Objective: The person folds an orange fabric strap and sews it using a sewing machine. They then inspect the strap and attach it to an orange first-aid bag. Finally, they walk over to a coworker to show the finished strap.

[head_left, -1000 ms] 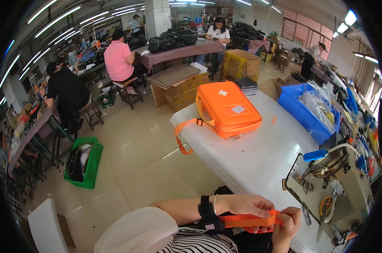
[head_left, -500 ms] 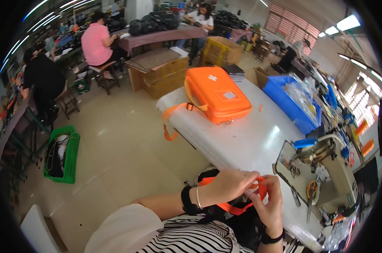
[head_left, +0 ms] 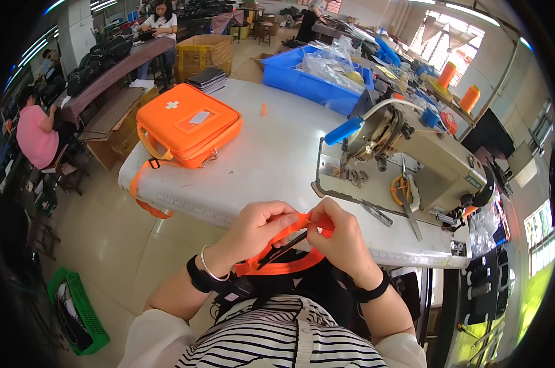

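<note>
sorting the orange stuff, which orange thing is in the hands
The orange webbing strap, pinched by both hands at the table's near edge; the orange zippered case lies untouched farther left.

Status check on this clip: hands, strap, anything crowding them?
Left hand and right hand both pinching orange strap at table edge. Sewing machine close on right; not touching.

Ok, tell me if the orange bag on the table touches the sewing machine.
Apart. The head view shows bare white table between the orange bag and the sewing machine.

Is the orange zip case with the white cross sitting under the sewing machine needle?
No, the orange fabric zip case with the white cross lies at the white table's far left end, apart from the beige sewing machine.
</note>
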{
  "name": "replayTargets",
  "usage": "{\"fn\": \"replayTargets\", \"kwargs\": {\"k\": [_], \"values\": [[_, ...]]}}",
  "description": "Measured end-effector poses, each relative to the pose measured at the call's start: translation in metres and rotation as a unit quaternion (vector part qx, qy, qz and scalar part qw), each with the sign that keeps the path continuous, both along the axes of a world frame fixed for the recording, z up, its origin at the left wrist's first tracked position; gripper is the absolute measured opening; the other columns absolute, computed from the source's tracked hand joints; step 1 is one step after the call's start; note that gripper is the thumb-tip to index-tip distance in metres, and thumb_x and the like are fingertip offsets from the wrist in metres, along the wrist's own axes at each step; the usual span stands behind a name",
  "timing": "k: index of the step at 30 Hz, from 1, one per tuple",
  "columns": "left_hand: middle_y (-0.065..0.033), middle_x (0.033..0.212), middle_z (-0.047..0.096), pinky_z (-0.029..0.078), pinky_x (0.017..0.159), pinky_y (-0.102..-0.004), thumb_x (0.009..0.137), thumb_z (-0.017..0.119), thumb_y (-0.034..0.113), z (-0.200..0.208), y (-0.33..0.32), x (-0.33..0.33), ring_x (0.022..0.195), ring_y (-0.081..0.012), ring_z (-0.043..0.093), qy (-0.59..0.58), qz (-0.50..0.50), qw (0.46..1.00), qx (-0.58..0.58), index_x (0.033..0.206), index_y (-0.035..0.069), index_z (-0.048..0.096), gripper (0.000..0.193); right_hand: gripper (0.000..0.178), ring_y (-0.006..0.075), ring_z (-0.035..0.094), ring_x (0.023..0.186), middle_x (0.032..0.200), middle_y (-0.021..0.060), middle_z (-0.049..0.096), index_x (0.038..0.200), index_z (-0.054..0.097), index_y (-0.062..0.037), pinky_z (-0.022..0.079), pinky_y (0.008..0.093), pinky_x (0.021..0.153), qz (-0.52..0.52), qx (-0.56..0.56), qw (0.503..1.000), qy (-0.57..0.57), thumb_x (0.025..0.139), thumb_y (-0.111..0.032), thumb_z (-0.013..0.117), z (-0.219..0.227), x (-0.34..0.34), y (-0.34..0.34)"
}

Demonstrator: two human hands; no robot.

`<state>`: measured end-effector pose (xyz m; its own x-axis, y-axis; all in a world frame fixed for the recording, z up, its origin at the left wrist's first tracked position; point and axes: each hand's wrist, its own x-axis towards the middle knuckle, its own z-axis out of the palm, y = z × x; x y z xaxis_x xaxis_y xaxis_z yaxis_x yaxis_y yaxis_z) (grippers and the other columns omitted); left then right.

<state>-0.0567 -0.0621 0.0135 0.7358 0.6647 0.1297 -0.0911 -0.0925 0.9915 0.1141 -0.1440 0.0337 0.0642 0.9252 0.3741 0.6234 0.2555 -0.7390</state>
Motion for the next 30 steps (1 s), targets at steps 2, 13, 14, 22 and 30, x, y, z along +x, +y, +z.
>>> {"fn": "replayTargets", "kwargs": {"k": [2,13,14,22,30], "values": [[0.0016,0.060,0.052,0.039,0.049,-0.0200,0.095,0.054,0.019,0.008,0.005,0.002,0.053,-0.0051,0.049,0.038,-0.041,0.997,-0.052,0.093,-0.002,0.063,0.023,0.012,0.0172,0.061,0.068,0.073,0.0091,0.060,0.083,0.049,-0.0007,0.048,0.0281,0.059,0.002,-0.125,0.988,0.086,0.077,0.001,0.060,0.006,0.010,-0.004],[0.0038,0.068,0.052,0.036,0.051,-0.0198,0.094,0.057,0.017,0.030,0.034,0.041,0.055,-0.0034,0.043,0.164,-0.167,0.972,0.012,0.094,-0.001,0.061,0.019,0.025,0.0070,0.057,0.075,0.087,0.0050,0.061,0.105,0.048,-0.0024,0.046,0.0212,0.067,0.096,-0.228,0.923,0.293,0.084,-0.001,0.063,-0.003,0.061,0.003],[0.0036,0.068,0.052,0.037,0.052,-0.0199,0.094,0.056,0.018,0.030,0.037,0.045,0.055,-0.0033,0.043,0.146,-0.166,0.975,-0.012,0.094,-0.001,0.061,0.019,0.027,0.0067,0.057,0.075,0.088,0.0041,0.061,0.106,0.049,-0.0019,0.046,0.0212,0.067,0.086,-0.225,0.932,0.271,0.084,-0.001,0.064,-0.004,0.066,0.004],[0.0018,0.066,0.052,0.042,0.055,-0.0257,0.094,0.056,0.023,0.046,0.074,0.069,0.056,-0.0065,0.047,0.232,-0.156,0.940,-0.198,0.092,0.000,0.060,0.023,0.022,0.0062,0.058,0.072,0.084,0.0021,0.062,0.103,0.056,-0.0002,0.050,0.0218,0.063,0.098,-0.265,0.884,0.372,0.087,-0.012,0.065,-0.018,0.114,0.027],[-0.0131,0.077,0.061,0.048,0.062,-0.0364,0.081,0.063,0.012,0.047,0.119,0.134,0.068,-0.0279,0.061,0.414,-0.135,0.763,0.478,0.094,0.004,0.062,0.015,0.028,0.0144,0.061,0.058,0.068,0.0081,0.064,0.093,0.054,-0.0013,0.047,0.0279,0.056,0.029,-0.317,0.930,0.186,0.088,-0.028,0.060,-0.031,0.139,0.068]]}}
